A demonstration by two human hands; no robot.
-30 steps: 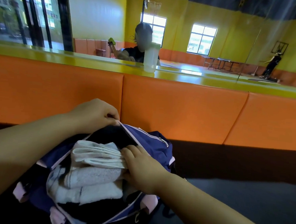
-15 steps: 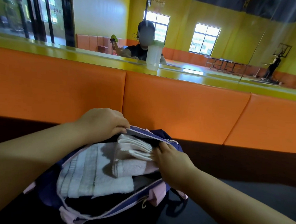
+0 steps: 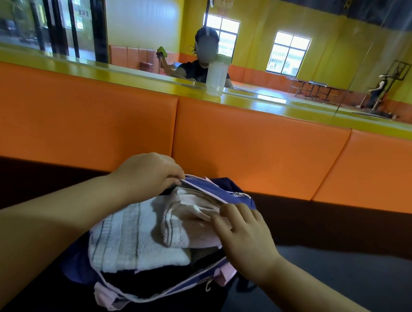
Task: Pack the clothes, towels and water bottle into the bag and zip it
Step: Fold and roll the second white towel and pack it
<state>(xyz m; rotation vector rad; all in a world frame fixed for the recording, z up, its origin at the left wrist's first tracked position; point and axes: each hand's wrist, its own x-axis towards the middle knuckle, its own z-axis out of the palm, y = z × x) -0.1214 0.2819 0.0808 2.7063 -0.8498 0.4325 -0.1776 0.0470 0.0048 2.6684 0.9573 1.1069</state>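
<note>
Left hand has its fingers curled round the far zip edge of the blue fabric bag with pink trim, pinching it and holding it up. Right hand lies with bent fingers on the folded pale pink towel at the bag's mouth; its thumb is hidden, so I cannot tell whether it grips or only presses.

A white ribbed towel lies beside the pink one, over dark clothes, all inside the unzipped bag. The bag sits on a dark bench seat against an orange padded backrest.

On the glossy yellow ledge above the backrest, well apart from the bag, stands the translucent water bottle with a green lid. Behind it a wall mirror reflects a yellow-walled hall with windows.
</note>
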